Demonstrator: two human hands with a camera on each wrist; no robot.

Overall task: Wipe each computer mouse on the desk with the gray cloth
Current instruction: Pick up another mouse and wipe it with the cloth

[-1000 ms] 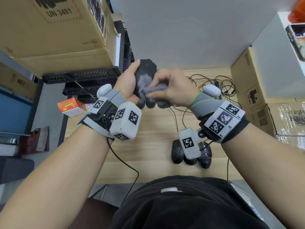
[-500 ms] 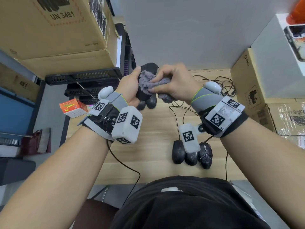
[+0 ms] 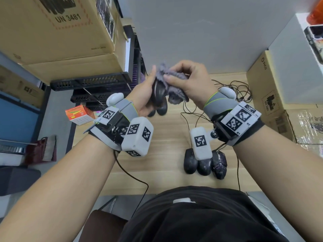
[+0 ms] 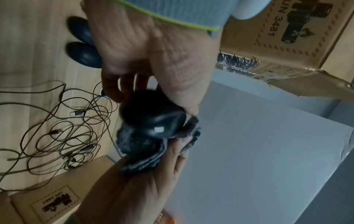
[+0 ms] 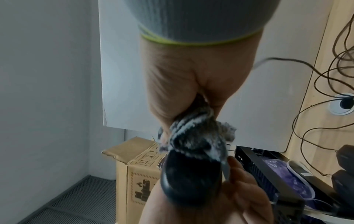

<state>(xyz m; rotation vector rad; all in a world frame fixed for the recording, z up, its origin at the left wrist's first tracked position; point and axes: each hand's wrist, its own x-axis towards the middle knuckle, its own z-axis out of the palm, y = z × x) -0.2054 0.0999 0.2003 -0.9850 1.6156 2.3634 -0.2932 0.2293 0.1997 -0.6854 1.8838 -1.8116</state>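
My left hand [image 3: 147, 95] grips a black mouse [image 3: 158, 94] in the air above the back of the wooden desk [image 3: 166, 137]. The same mouse [image 4: 153, 116] fills the middle of the left wrist view and shows again in the right wrist view as the mouse [image 5: 189, 178]. My right hand [image 3: 188, 81] holds the bunched gray cloth [image 3: 172, 81] against the far end of the mouse. The gray cloth [image 5: 195, 136] covers the mouse's top in the right wrist view. Two more black mice [image 3: 161, 107] lie under the hands. Three black mice [image 3: 204, 163] sit side by side near the front edge.
Tangled black cables [image 3: 232, 91] lie at the back right of the desk. Cardboard boxes [image 3: 61, 32] stack on the left, and another box [image 3: 272, 95] stands on the right. Black trays [image 3: 92, 81] and a small orange box [image 3: 79, 115] sit at the left edge.
Both hands have lifted the mouse higher and farther from me. The cloth has slid from the mouse's middle up over its far end.
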